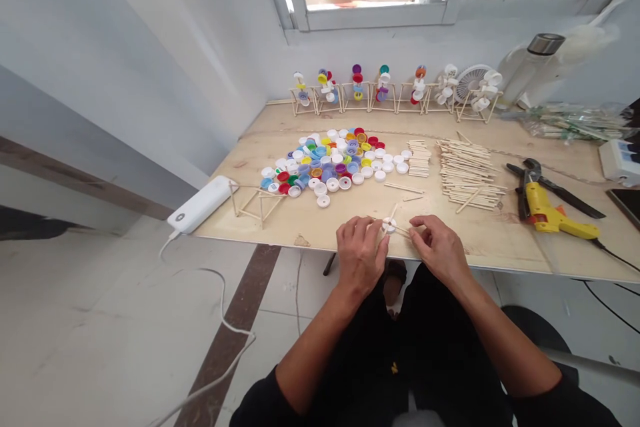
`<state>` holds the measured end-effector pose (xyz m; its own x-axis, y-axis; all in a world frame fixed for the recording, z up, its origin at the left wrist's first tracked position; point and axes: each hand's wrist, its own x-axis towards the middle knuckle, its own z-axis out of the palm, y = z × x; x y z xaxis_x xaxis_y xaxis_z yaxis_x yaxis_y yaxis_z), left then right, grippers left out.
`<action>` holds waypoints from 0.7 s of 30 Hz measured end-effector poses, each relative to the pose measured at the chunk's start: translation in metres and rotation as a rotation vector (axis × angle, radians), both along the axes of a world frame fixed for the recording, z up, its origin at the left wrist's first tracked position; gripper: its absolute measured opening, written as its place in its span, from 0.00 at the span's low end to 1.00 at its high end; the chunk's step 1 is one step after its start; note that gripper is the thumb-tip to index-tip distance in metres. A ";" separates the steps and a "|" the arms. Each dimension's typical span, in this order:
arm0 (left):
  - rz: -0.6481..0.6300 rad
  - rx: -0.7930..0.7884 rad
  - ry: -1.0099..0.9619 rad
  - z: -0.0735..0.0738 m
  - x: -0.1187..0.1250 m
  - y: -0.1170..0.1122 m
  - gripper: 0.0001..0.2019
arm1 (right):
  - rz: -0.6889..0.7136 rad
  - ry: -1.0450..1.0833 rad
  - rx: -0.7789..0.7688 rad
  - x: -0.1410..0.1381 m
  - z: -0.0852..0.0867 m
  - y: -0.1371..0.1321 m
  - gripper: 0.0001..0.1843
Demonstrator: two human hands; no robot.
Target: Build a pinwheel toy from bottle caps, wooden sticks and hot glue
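Observation:
A white bottle cap (pixel 389 225) with thin wooden sticks (pixel 394 210) radiating from it like spokes lies near the table's front edge. My left hand (pixel 359 250) is curled at its left side, thumb and fingers closed around the near left spokes; the exact contact is partly hidden. On the other side, my right hand (pixel 440 247) pinches the outer end of a right-hand spoke between thumb and fingers. Beyond the cap lie a few loose short sticks (pixel 397 187).
Coloured bottle caps (pixel 327 170) form a heap left of centre. Stick piles (pixel 470 173), pliers (pixel 533 167) and a yellow glue gun (pixel 555 213) lie to the right. A stick frame (pixel 257 203) stands near a white power bank (pixel 203 203). Several cap wheels (pixel 357 83) line the wall.

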<state>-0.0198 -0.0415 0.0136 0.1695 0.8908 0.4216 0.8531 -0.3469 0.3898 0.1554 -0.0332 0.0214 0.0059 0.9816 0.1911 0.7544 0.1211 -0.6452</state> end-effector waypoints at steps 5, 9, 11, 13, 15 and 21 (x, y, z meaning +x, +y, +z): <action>-0.107 -0.006 0.206 -0.002 0.001 -0.001 0.24 | -0.006 0.054 0.063 0.005 -0.004 -0.009 0.12; -0.127 -0.043 0.248 -0.005 0.002 0.000 0.26 | -0.033 0.104 0.053 0.005 -0.006 -0.011 0.11; -0.130 -0.046 0.253 -0.007 0.002 0.000 0.26 | -0.046 0.124 0.048 0.005 -0.007 -0.010 0.11; -0.130 -0.042 0.262 -0.008 0.002 0.000 0.26 | -0.051 0.141 0.045 0.006 -0.008 -0.010 0.11; -0.125 -0.032 0.273 -0.009 0.002 0.001 0.26 | -0.056 0.155 0.053 0.006 -0.010 -0.009 0.10; -0.109 0.000 0.306 -0.012 0.002 0.002 0.27 | -0.064 0.157 0.099 0.006 -0.016 -0.009 0.10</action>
<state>-0.0175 -0.0394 0.0013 0.3825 0.8606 0.3362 0.8888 -0.4422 0.1207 0.1615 -0.0421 0.0056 0.1055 0.9546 0.2786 0.6534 0.1447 -0.7431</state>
